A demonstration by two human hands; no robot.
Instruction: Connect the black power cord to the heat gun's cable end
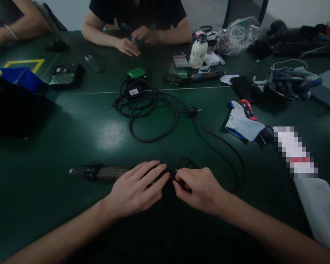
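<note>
An electric screwdriver (110,172) lies on the green table (57,205), its metal tip pointing left. My left hand (139,189) rests over its rear half, the fingers curved around the body. At the screwdriver's right end, my right hand (199,187) pinches the end of a black power cord (240,157), with its fingertips touching or very close to the tool. The fingers mostly hide the connector. From there the cord loops back to a coil with a small labelled black box (133,92) and a mains plug (193,110).
Across the table a co-worker's hands (137,42) hold a small object. Beyond the cord lie circuit-board units (137,72) and another electric screwdriver (206,76). To the right are a work glove (243,123), a phone (244,89), a floral bottle (198,52) and a white device (319,209).
</note>
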